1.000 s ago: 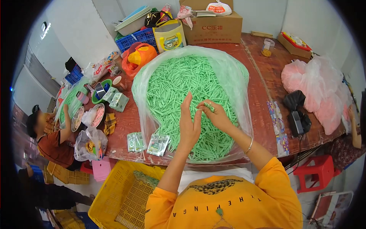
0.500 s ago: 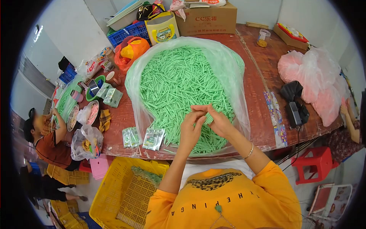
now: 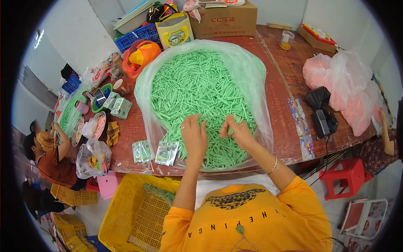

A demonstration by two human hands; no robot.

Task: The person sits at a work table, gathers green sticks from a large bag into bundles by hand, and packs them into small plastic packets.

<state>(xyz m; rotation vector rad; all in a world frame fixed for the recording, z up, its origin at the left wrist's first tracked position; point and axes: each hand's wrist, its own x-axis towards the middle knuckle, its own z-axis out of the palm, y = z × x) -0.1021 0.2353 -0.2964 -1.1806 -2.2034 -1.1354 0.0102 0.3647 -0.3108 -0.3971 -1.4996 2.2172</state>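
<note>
A large clear plastic bag (image 3: 140, 94) lies wide open on the table, full of thin light-green sticks (image 3: 197, 84). Over the near part of the pile is my left hand (image 3: 194, 136), its fingers stretched down towards the sticks and the thumb apart. To its right, my right hand (image 3: 240, 133) hovers above the sticks with fingers curled in towards the thumb. Whatever may be between those fingertips cannot be made out. Left of the bag's near edge, flat silver-and-green packets (image 3: 167, 153) rest on the tabletop, with another such packet (image 3: 142, 151) beside them.
Below the table's left edge stands a yellow plastic crate (image 3: 115, 214) with green material inside. A black device (image 3: 323, 123) and bags of pink pieces (image 3: 336, 84) occupy the right side. A cardboard box (image 3: 224, 21) sits behind. Other people (image 3: 54, 164) work at the left and far right.
My hands were together over the pile and have moved apart. The left one went left and its fingers opened; the right one stayed near its place, fingers curled. The view shifted slightly.
</note>
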